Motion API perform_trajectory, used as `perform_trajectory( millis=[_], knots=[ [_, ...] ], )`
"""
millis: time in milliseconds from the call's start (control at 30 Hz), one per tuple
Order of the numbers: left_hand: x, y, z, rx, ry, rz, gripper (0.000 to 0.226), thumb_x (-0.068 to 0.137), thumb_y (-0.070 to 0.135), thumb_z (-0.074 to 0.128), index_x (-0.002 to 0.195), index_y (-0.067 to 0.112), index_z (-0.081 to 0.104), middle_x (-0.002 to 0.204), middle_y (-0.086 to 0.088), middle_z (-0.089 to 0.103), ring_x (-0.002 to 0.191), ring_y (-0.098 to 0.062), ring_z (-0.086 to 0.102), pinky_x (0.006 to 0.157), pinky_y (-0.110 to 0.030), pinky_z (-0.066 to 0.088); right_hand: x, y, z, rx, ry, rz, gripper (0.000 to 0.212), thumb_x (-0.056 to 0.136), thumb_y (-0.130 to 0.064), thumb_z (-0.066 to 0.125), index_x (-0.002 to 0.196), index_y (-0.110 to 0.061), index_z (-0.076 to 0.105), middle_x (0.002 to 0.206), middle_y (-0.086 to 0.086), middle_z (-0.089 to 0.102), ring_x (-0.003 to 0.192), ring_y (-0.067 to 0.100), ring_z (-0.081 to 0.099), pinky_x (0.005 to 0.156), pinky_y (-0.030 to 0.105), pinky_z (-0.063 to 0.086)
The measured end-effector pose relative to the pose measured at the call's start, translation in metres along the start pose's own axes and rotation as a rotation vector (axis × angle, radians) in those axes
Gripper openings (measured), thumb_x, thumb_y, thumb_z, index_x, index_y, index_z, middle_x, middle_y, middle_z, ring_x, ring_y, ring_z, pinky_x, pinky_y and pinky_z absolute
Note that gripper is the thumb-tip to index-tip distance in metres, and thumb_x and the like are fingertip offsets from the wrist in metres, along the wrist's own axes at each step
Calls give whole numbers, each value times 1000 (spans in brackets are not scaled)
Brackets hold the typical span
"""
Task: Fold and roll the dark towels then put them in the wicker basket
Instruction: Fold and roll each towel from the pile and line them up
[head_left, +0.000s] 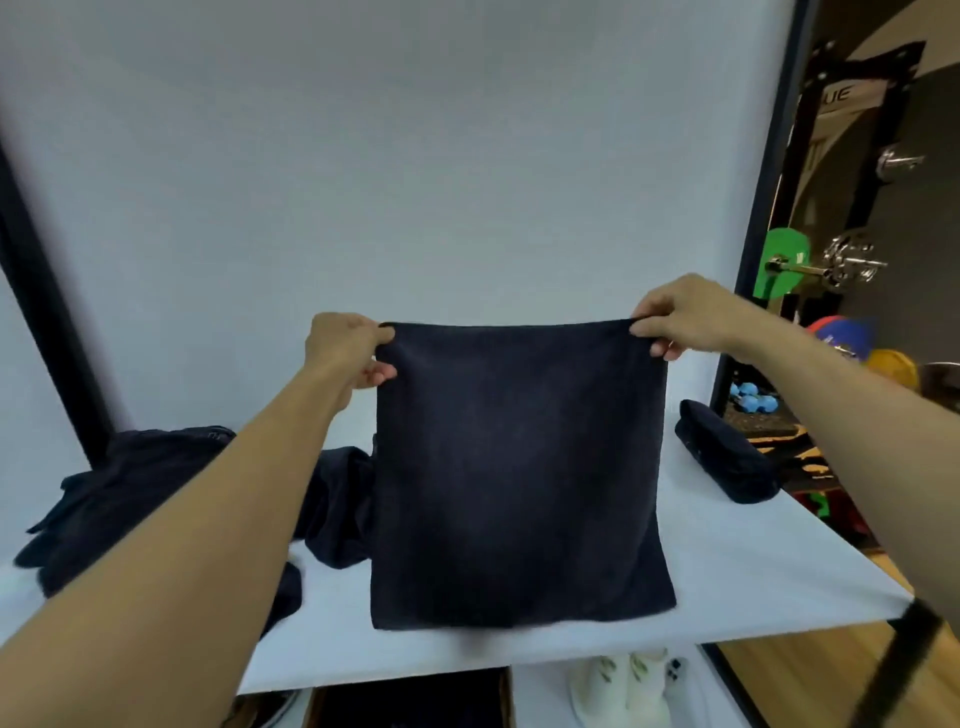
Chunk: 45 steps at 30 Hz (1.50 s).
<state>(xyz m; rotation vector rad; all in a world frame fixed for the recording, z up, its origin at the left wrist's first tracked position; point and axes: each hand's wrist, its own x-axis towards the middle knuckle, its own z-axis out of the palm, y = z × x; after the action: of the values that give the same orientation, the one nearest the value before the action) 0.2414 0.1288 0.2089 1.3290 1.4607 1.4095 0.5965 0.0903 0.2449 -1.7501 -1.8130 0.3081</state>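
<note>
Fingers (383, 372) curled, pinching top corners of towel (519, 467): left hand (345, 345) one corner, right hand (680, 317) the other. Towel hanging straight below, over worktop (727, 571), long axis vertical. Hands level, neither nearer.

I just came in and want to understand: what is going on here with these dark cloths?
A person holds one dark towel up above the white table, hanging flat. The left grip pinches its top left corner, the right grip its top right corner. A rolled towel already lies on the table's right side, and a heap of loose dark towels sits on the left. The held towel is not yet rolled.
</note>
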Motion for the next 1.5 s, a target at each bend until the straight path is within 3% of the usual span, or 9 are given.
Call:
perform_trajectory(
  millis=[333,567,700,833,967,1100,1200,1300,1500],
  knots=[
    [130,-133,82,236,100,-203,22,86,11,71,72,17,55,79,-3,60,51,-23,62,52,-29,53,143,96,155,-95,-29,2,5,87,-19,66,85,-19,71,74,-3,70,58,16,68,66,23,50],
    [150,-169,82,405,60,-191,17,74,10,82,79,4,67,64,-13,66,40,-11,61,39,-18,49,164,126,228,-160,89,-40,26,87,-40,65,75,-17,61,72,-1,65,73,22,60,73,37,50],
    [141,-188,79,347,58,-258,16,76,-4,78,84,1,65,92,-22,70,65,-24,70,71,-36,61,149,131,241,-191,74,-45,8,93,-21,58,98,-15,60,94,3,67,88,28,62,80,36,49],
    [119,-189,87,436,-60,-200,39,76,1,79,110,8,62,117,-10,58,97,-23,64,87,-32,54,122,127,240,-153,23,-5,29,94,-13,56,123,-16,58,122,4,60,109,25,58,90,32,42],
    [67,-179,81,623,-203,20,26,81,14,75,106,13,69,110,-3,67,96,-12,57,80,-19,39,70,124,234,-95,-77,146,19,90,-20,61,108,-17,65,109,2,66,101,25,60,84,31,46],
    [4,-181,59,689,-183,65,12,84,22,74,92,15,69,95,1,68,91,-16,61,80,-25,45,8,122,224,-63,-56,321,25,90,-30,65,108,-14,60,110,4,63,99,26,58,81,33,45],
    [-35,-189,38,748,-49,-22,22,84,34,72,81,14,65,86,-2,66,85,-26,62,70,-33,46,-37,120,214,-178,-67,443,40,89,-46,62,105,-10,54,103,8,61,90,30,57,71,34,42],
    [-65,-198,21,747,-99,-185,46,80,51,71,70,9,54,74,-7,65,72,-27,63,60,-33,46,-74,116,203,-240,-133,529,46,89,-53,59,80,-10,46,80,5,54,75,27,53,63,32,39],
    [-96,-197,19,392,-202,-380,51,82,22,77,56,13,34,60,-5,43,53,-24,44,49,-27,38,-99,110,192,132,-197,642,27,89,-18,66,74,-4,47,66,13,49,56,26,48,52,28,40]
  ],
)
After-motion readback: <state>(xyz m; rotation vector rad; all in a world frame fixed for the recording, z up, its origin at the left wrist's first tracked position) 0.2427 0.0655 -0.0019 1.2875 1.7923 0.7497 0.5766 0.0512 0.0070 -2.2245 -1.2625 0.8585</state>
